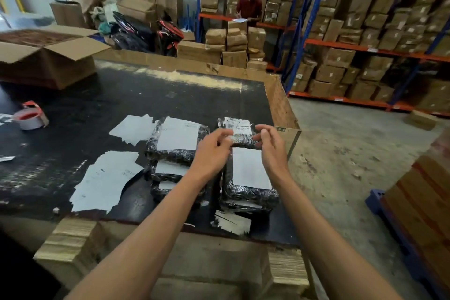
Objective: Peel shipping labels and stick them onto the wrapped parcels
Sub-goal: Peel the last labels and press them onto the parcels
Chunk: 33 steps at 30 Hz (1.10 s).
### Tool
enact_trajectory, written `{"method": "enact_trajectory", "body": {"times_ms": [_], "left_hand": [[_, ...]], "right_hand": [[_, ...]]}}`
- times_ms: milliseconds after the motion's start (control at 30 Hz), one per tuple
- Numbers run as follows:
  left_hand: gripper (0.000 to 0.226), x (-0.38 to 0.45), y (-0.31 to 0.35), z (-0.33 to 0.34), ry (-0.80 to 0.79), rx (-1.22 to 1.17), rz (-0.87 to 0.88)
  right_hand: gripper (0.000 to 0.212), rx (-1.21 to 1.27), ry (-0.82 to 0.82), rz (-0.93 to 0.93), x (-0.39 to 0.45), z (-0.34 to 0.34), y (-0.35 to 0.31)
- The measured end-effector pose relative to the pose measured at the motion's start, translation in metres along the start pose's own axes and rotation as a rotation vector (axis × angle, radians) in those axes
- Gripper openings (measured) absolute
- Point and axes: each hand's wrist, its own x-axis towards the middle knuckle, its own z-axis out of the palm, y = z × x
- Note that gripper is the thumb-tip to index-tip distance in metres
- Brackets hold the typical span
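At the far left of the black table [73, 109] one open cardboard box [46, 56] is seen; nearer, at the left edge, one roll of tape [30, 118] in a red dispenser is laid; two loose heaps of white label sheets [107, 180] are spread left of centre, one far [132, 129] and one near. Four wrapped parcels in dark film are counted with certainty: a left stack, whose top parcel [179, 140] carries a white label, with at least one more below it, though the exact number in the stack cannot be told; a near right parcel [250, 178], also labelled; and a far right parcel [237, 133]. Over this last parcel one printed shipping label [241, 130] is held; its left edge is pinched by the left hand [214, 146] with curled fingers; its right edge is pinched by the right hand [270, 143] likewise. At the far right, blue and orange shelving [365, 46] filled with brown boxes is seen, and one person in a red shirt [249, 6] is stood before it.
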Motion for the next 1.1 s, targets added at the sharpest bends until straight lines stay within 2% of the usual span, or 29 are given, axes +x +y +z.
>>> {"method": "enact_trajectory", "body": {"times_ms": [167,367,500,600,700,767,833,967,1033,1100], "left_hand": [[0.019,-0.019,-0.014,-0.058,0.212,-0.073,-0.034],[0.020,-0.051,-0.083,-0.143,0.459,-0.094,-0.268],[0.016,-0.066,-0.135,-0.194,0.539,-0.062,-0.463],[0.017,-0.071,-0.170,-0.221,0.574,-0.040,-0.582],[0.015,-0.068,-0.198,-0.236,0.563,0.074,-0.634],[0.018,-0.061,-0.210,-0.240,0.525,0.207,-0.649],[0.035,-0.050,-0.220,-0.242,0.490,0.357,-0.654],[0.058,-0.035,-0.237,-0.238,0.463,0.563,-0.679],[0.052,-0.033,-0.239,-0.239,0.503,0.610,-0.683],[0.045,-0.035,-0.237,-0.241,0.577,0.612,-0.620]], "right_hand": [[0.022,0.085,-0.145,-0.091,-0.030,0.050,-0.035],[0.017,0.190,-0.446,-0.124,-0.082,0.136,-0.061],[0.019,0.131,-0.640,-0.001,-0.111,0.199,-0.050],[0.022,-0.004,-0.749,0.035,-0.125,0.235,-0.033],[0.029,-0.144,-0.825,0.071,-0.130,0.264,-0.016],[0.043,-0.254,-0.887,0.123,-0.130,0.279,-0.003],[0.061,-0.270,-0.891,0.262,-0.129,0.292,0.007],[0.084,-0.239,-0.743,0.461,-0.126,0.313,0.022],[0.086,-0.265,-0.681,0.536,-0.121,0.324,0.026],[0.074,-0.299,-0.640,0.589,-0.117,0.334,0.029]]}}
